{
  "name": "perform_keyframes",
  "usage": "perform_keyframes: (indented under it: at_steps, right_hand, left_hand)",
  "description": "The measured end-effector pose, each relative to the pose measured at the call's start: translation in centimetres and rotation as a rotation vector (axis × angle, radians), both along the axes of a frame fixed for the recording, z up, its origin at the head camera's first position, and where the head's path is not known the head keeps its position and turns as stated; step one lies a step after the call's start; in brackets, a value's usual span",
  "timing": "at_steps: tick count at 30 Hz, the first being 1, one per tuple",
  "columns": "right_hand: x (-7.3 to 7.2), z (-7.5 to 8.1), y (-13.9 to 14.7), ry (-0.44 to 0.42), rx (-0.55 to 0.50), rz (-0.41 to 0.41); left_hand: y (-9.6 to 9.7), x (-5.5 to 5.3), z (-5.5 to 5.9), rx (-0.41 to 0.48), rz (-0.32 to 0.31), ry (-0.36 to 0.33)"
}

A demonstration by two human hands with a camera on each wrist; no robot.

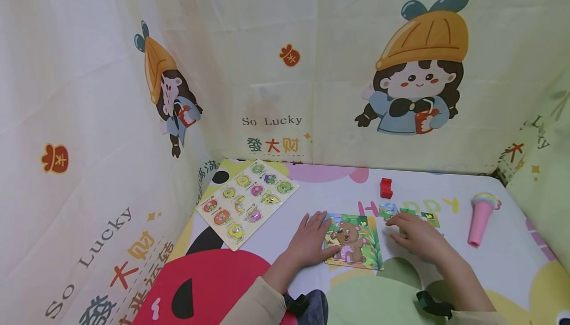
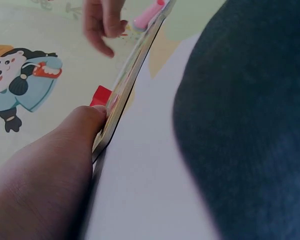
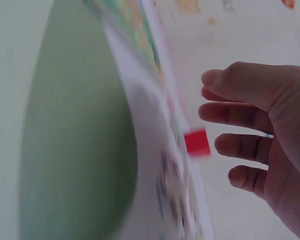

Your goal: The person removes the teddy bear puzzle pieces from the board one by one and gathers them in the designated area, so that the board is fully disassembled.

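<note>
A bear jigsaw puzzle lies in its square tray on the table. My left hand rests at the tray's left side, fingers extended and thumb over its lower left part; the left wrist view shows the thumb against the board. Right of the tray, my right hand is above the table beside several loose puzzle pieces, which it partly covers. In the right wrist view the fingers of that hand are loosely bent, with nothing visible between them.
A fruit puzzle board lies at the back left. Behind the loose pieces stands a small red block. A pink toy microphone lies at the right. Printed curtains border the table's back and sides.
</note>
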State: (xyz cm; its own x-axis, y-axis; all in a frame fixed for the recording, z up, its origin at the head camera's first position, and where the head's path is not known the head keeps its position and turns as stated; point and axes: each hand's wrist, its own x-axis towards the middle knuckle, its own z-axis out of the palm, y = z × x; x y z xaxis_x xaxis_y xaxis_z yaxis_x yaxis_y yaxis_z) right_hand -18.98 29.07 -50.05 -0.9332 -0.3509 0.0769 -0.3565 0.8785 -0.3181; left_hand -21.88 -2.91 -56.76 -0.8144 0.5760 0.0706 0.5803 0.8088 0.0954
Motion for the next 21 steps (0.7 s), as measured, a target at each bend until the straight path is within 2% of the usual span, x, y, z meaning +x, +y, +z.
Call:
perform_keyframes:
  at_steps: [3,8,15,21]
  right_hand:
    - [-0.4,0.2,-2.2,-0.056,-0.002,0.008]
    - [-1.1,0.2,-5.6,-0.128,-0.029,0.089]
    - [-1.9,-0.5,-9.0,-0.148,-0.043,0.185]
    - [-2.1,-1.2,-10.1,-0.147,-0.033,0.195]
  left_hand:
    - [0.0,0.0,0.0,-0.004,0.001,0.002]
    - [-0.1,-0.1,-0.1,-0.015,-0.002,0.001]
    - [-0.1,-0.3,-0.4,-0.03,0.001,0.018]
    - [-0.1,-0.3,-0.3,-0.024,-0.002,0.022]
